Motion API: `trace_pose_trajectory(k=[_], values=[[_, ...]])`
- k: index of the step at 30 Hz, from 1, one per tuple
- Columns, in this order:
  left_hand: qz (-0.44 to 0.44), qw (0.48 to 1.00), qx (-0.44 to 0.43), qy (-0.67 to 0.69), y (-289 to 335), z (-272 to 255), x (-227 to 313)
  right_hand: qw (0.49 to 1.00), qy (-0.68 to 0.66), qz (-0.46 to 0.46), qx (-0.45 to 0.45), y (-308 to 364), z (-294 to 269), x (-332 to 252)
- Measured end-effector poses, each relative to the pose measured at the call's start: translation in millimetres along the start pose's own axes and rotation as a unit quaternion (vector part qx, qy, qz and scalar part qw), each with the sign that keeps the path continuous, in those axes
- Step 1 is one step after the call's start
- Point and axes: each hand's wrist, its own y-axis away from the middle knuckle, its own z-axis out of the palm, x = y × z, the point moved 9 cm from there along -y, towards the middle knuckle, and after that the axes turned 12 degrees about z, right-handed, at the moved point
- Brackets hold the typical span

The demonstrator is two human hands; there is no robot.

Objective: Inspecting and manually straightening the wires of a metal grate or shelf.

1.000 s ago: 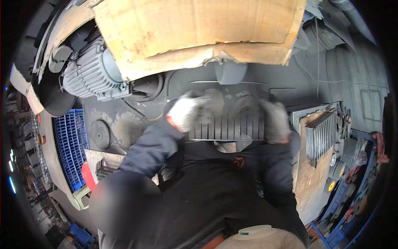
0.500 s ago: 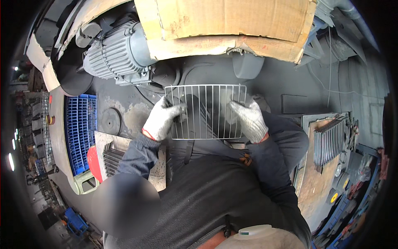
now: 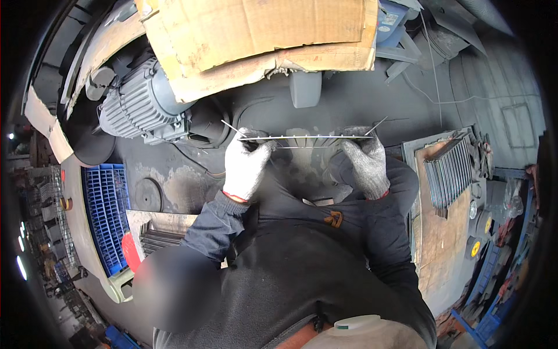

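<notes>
Between my two gloved hands a metal wire rack is held edge-on, so the rack (image 3: 305,138) shows as a thin bright line with a bent wire sticking out at each end. My left hand (image 3: 249,166), in a white knit glove with a red cuff, is closed on its left end, thumb on the near side. The right hand (image 3: 367,166), gloved alike, grips the right end; its far fingers are partly hidden. The rack is above my lap, apart from the floor.
A stack of wire racks (image 3: 449,174) lies on a brown board to the right; more dark racks (image 3: 165,235) are at left. Ahead are cardboard sheets (image 3: 261,35) and a grey electric motor (image 3: 139,104). A blue plastic crate (image 3: 107,209) and round disc (image 3: 149,195) stand left.
The rack has tilted from facing me broadly to edge-on, with both hands still holding its ends. The view has shifted, so the cardboard and motor now appear further left.
</notes>
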Motion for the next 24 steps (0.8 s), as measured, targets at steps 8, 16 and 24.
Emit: trace_pose_trajectory(k=[8, 16, 24], values=[[-0.119, 0.984, -0.134, 0.021, -24.9, 88.3, -65.9, 0.983, -0.069, 0.06, 0.162, -19.7, -65.4, 1.9], [-0.299, 0.951, -0.066, 0.05, -16.3, -8.8, -83.3, 0.962, 0.067, 0.262, 0.043, -71.8, -3.7, 49.6], [-0.438, 0.837, -0.13, 0.3, -27.5, 0.7, -107.7, 0.971, 0.028, 0.208, -0.117, -78.7, 9.4, 16.2]])
